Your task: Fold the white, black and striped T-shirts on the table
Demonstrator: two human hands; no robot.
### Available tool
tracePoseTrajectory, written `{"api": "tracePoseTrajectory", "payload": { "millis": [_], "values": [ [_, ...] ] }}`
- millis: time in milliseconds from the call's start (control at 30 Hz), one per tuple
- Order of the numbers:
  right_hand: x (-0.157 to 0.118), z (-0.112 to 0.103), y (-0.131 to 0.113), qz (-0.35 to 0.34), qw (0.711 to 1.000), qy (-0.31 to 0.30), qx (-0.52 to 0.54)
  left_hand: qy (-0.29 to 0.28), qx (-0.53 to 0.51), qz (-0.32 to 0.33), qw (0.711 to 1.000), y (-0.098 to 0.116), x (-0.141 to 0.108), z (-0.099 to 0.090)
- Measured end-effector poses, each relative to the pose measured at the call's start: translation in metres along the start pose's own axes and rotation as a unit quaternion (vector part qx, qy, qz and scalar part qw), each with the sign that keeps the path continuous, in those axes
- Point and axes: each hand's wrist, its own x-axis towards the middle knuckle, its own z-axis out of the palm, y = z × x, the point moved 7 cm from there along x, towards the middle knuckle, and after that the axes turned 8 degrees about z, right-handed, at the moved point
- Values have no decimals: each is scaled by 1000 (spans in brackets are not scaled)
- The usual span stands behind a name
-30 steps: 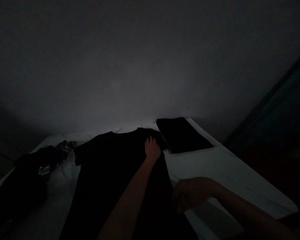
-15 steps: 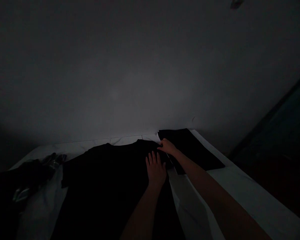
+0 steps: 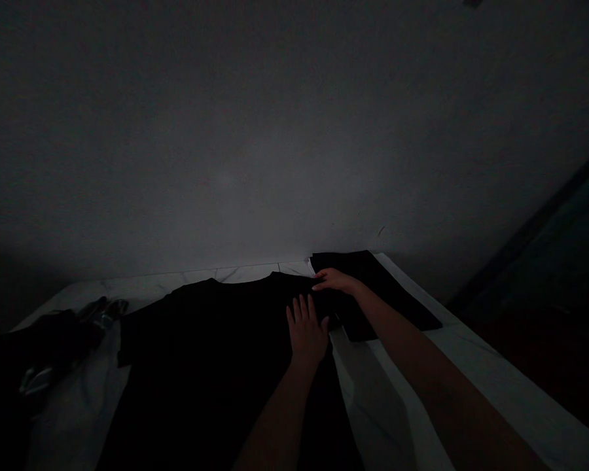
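Note:
A black T-shirt [image 3: 216,366] lies spread out on the marble-patterned surface, its collar toward the wall. My left hand [image 3: 308,333] rests flat on its upper right part, fingers spread. Just beyond, my right hand [image 3: 334,280] is at the shirt's right shoulder, with fingers stretched out and thumb apart. Whether those fingertips press on the cloth is hard to see in the dim light. Under and behind my right forearm lies a folded black garment [image 3: 397,297], close to the shirt's right sleeve.
A pile of dark, crumpled clothes [image 3: 53,340] sits at the left, some of it patterned. A grey wall [image 3: 255,163] rises behind the marble-patterned surface [image 3: 471,366]. The far right is very dark.
My right hand has shifted slightly right, and its fingers have spread from a closer pinch at the shirt's shoulder. My left hand stays in about the same place.

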Motion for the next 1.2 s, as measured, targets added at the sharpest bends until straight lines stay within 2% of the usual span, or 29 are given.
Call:
{"api": "tracePoseTrajectory", "payload": {
  "millis": [100,200,300,433,500,567,633,700,733,833,1000,1100,1200],
  "values": [
    [-1,-14,4,26,998,13,-55,5,-10,5,1000,1,0,-2],
    [-5,-23,6,56,989,79,-108,3,-22,10,1000,1,0,-2],
    [-13,-19,9,88,976,126,-155,-6,-39,17,999,1,0,-1],
    [-26,-12,7,107,965,153,-184,-17,-57,15,998,0,-1,-1],
    [-29,-13,6,110,967,141,-184,-19,-64,14,998,0,-1,-1],
    [-32,-13,9,114,976,91,-161,-18,-72,14,997,0,-2,-1],
    [-35,-13,15,117,988,23,-95,-12,-78,14,997,0,-2,-1],
    [-41,-16,21,116,993,-7,-27,-9,-79,17,997,0,-2,-2],
    [-43,-18,23,112,994,2,-8,-11,-79,20,997,0,-2,-1],
    [-50,-24,24,96,992,81,-27,-27,-81,28,996,2,-1,0],
    [-57,-11,14,85,974,195,-83,-12,-70,32,997,3,-1,-3],
    [-61,-6,14,105,961,218,-134,-6,-73,30,997,2,-1,-5],
    [-66,-9,19,140,950,208,-187,-14,-82,31,996,1,-1,-5]
  ]
}}
